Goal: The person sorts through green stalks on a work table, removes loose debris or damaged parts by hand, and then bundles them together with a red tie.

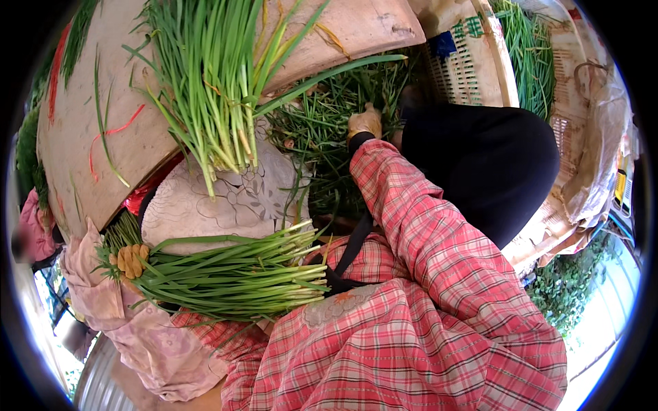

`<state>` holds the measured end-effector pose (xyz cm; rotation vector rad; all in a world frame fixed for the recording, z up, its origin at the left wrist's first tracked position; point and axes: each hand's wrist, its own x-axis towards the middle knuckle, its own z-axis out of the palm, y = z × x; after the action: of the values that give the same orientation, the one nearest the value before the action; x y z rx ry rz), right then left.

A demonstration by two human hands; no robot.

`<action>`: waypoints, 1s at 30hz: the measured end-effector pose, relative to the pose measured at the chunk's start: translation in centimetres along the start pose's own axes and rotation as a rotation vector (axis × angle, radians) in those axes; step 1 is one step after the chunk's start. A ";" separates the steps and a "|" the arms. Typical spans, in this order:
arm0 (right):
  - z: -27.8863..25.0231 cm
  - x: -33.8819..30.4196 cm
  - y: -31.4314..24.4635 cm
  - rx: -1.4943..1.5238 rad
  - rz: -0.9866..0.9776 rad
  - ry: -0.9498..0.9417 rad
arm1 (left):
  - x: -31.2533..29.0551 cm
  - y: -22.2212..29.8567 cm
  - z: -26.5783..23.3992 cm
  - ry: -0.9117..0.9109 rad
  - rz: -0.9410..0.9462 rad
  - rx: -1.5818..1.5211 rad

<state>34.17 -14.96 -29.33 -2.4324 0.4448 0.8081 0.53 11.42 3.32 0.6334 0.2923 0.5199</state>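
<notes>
While the left hand (130, 260) clamps a chive bundle (240, 274), the right hand's (364, 123) grip is buried in loose greens (322, 130), unreadable.

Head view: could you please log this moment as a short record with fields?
left hand: gloved, gripping a bundle of green chives held across the lap
right hand: gloved, reaching down into a loose pile of chives
board: pale wooden board with another chive bunch lying on it
clothing: red plaid sleeve
surroundings: plastic baskets at upper right
</notes>
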 end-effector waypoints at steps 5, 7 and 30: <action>-0.7 -5.2 -1.5 -0.506 -0.618 -0.150 | -0.7 0.0 -0.2 0.051 -0.008 0.001; 6.0 -5.7 0.7 -0.730 -0.864 -0.517 | 0.4 0.1 0.5 0.033 -0.031 0.011; -15.1 -21.0 -2.4 0.130 -1.182 -1.613 | -0.5 5.5 1.8 -0.348 0.323 -0.020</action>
<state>25.99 -18.95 -4.97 -0.8630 -1.2921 1.5573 -1.17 13.97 8.23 0.7436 -0.1473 0.7074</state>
